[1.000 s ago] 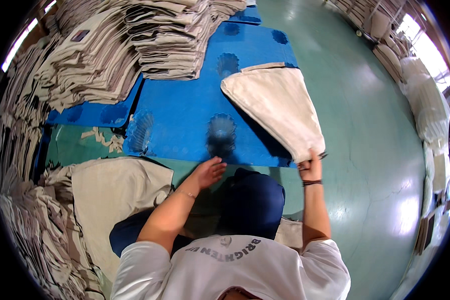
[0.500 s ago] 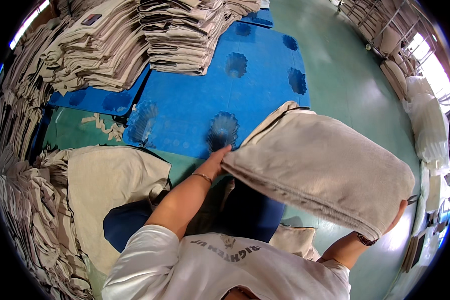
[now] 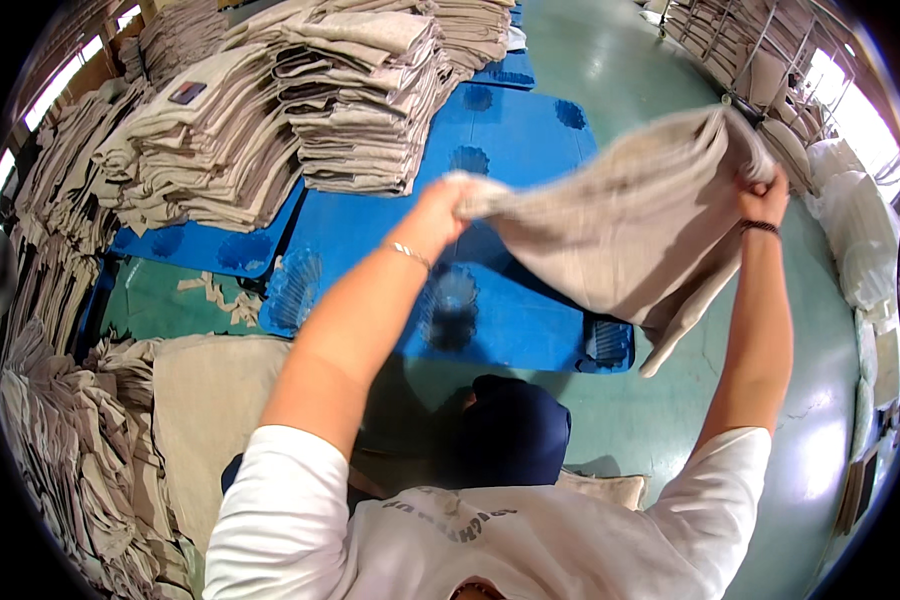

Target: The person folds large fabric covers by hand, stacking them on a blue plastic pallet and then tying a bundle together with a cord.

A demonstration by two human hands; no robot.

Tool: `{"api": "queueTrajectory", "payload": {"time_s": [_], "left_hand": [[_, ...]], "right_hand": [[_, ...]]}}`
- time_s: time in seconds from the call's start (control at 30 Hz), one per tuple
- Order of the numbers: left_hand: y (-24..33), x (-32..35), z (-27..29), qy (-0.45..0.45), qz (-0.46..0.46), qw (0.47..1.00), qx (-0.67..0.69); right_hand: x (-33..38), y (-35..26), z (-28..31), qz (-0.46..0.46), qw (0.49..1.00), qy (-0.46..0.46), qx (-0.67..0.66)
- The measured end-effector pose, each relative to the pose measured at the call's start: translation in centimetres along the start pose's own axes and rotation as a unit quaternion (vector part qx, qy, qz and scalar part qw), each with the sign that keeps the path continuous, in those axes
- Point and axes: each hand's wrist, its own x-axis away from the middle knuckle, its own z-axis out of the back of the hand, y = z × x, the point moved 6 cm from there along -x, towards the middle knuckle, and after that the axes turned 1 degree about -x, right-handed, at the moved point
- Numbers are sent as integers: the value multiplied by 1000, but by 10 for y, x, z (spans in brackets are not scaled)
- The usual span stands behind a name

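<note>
Right now your two hands hold a beige cloth bag (image 3: 620,220) stretched in the air at the upper right of the frame, above the blue pallet (image 3: 510,330). Its long axis runs from your left hand (image 3: 448,205) near the centre up to your right hand (image 3: 760,190) at the far right, so each hand has one end. The fingers of both hands are closed on the bag's edge. Stacks of folded bags (image 3: 300,110) fill the upper left; loose bags (image 3: 200,410) lie at lower left.
</note>
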Motion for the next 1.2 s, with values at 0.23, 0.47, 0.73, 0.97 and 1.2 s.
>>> {"api": "queueTrajectory", "payload": {"time_s": [0.23, 0.47, 0.73, 0.97, 1.2], "left_hand": [[175, 25, -94, -81, -224, 971, -25], [144, 85, -71, -60, -275, 944, -172], [-93, 117, 105, 136, -30, 987, -74], [-252, 170, 239, 241, 61, 966, -74], [-235, 191, 250, 255, 77, 958, -102]], "right_hand": [[9, -102, -94, -33, 892, -441, -100], [8, -95, 49, 59, 964, -203, 162], [117, 50, 335, -205, 883, 137, 400], [296, 165, 525, -344, 663, 206, 632], [429, 339, 409, -439, 779, -92, 439]]}}
